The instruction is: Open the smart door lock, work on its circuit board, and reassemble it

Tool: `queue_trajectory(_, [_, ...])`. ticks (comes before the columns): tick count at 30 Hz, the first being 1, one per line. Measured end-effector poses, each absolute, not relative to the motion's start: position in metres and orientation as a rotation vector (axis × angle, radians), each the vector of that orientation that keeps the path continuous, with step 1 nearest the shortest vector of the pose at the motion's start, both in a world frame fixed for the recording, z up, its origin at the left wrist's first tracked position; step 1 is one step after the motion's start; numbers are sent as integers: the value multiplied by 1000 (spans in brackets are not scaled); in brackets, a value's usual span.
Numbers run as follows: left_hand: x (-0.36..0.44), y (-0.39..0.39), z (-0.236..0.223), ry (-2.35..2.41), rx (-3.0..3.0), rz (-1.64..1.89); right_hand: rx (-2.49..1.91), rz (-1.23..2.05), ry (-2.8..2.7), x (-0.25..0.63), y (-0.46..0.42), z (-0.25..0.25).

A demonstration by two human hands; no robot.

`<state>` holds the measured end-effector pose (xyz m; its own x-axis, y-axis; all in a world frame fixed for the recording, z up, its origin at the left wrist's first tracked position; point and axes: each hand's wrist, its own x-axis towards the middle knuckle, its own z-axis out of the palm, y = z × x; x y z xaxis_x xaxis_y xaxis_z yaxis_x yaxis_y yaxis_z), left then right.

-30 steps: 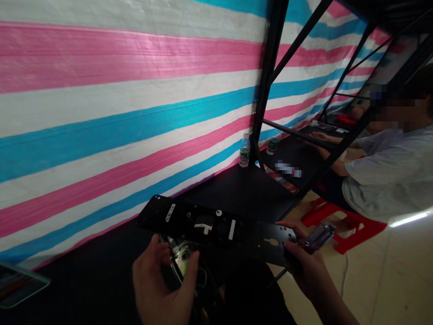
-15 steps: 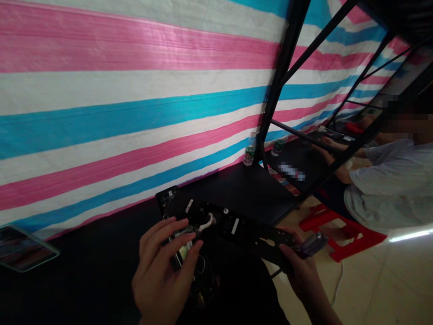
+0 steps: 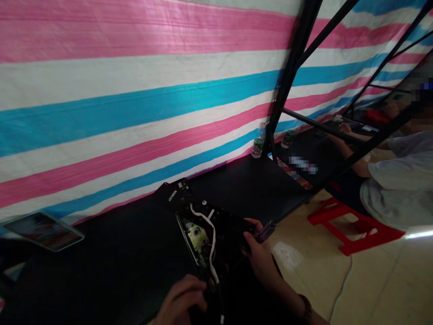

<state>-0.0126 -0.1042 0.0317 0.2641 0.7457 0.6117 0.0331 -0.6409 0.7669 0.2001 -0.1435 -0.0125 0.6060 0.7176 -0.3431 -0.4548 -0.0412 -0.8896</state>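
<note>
A long black device [image 3: 199, 225] lies on the black table [image 3: 111, 262], its inside open to view with a green circuit board [image 3: 196, 237] and a white cable [image 3: 211, 243] running over it. My left hand [image 3: 181, 302] curls around the device's near end at the bottom of the frame. My right hand [image 3: 259, 259] grips the right side of the device together with a translucent purple tool handle [image 3: 265, 230] that pokes out above the fingers.
A phone [image 3: 43, 230] lies on the table at the left. A striped tarp hangs behind. A water bottle [image 3: 259, 142] stands by a black frame post [image 3: 287, 81]. At the right another person [image 3: 399, 180] sits on a red stool [image 3: 355, 225].
The black plate held up before has come down and turned, so the board and white cable now show. My left hand has slid back to the near end. The view shifted left.
</note>
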Motion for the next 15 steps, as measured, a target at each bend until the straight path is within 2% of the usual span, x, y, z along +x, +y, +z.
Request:
queue_trajectory(2, [-3,-94,13,1200,1578,1565,-1332,972,-239,189,-142,-17])
queue_trajectory(4, [11,-78,-5,1490,1389,1341,-1379,982,-213,180,-144,-23])
queue_trajectory(7, [29,-57,-23,1566,1336,1113,-1433,969,-237,170,-148,-37])
queue_trajectory(15, [36,-38,-32,1472,1340,1087,-1546,898,-563,163,-157,-58])
